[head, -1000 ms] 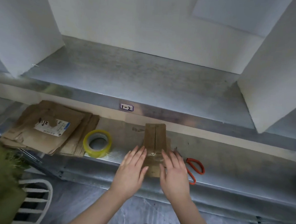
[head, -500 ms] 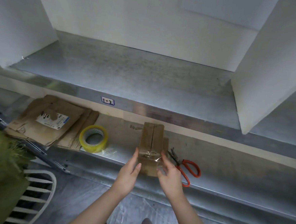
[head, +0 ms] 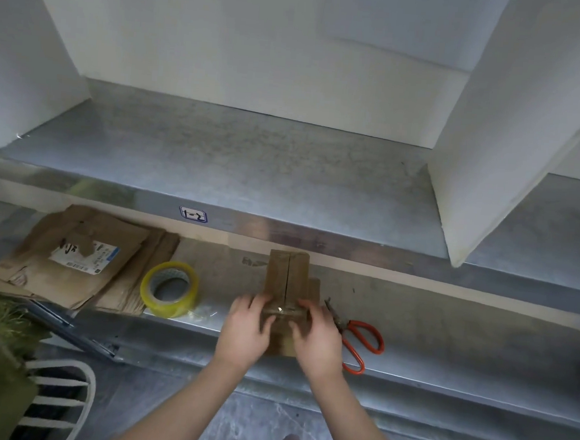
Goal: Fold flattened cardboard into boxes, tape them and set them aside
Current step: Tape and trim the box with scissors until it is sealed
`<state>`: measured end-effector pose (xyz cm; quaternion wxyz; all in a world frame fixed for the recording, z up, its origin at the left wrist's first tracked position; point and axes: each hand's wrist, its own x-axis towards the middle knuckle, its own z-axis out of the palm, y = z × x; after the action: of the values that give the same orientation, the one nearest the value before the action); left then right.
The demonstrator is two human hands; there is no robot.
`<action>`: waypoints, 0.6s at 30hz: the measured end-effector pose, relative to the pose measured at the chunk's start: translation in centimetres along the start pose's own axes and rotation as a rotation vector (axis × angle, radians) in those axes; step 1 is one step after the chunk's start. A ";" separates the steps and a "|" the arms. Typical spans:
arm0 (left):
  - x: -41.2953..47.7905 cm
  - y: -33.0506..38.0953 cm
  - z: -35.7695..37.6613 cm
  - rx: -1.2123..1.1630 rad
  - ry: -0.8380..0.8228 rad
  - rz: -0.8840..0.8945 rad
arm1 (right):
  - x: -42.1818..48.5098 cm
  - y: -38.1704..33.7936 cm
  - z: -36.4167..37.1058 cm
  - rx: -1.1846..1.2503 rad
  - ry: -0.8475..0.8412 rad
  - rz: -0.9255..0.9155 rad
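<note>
Metal shelf (head: 445, 333) carries the box (head: 279, 274) at its front edge. Left hand (head: 245, 326) and right hand (head: 318, 337) clasp its sides, fingers curled, apparently pressing tape (head: 284, 311) across the seam (head: 288, 278) to bond it.

Brown box (head: 288, 278) upright, flaps closed (tape (head: 284, 310) across seam); flattened cardboard stack (head: 73, 256) at left.
</note>
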<state>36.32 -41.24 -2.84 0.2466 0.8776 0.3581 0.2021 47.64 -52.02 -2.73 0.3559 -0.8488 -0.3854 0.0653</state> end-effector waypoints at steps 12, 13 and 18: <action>4.4 -2.5 -4.2 0.007 -0.482 0.139 | 4.3 2.7 -3.6 0.003 -0.438 -0.037; 4.4 -2.5 -3.8 0.012 -0.456 0.128 | 4.4 2.8 -3.2 0.002 -0.402 -0.030; 3.0 -2.5 -1.8 -0.080 -0.251 0.071 | 2.6 2.5 -1.5 0.060 -0.183 -0.019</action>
<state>35.98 -36.96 -2.31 0.3171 0.8976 0.2845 0.1134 51.59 -52.14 -2.85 0.3452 -0.8246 -0.4221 0.1506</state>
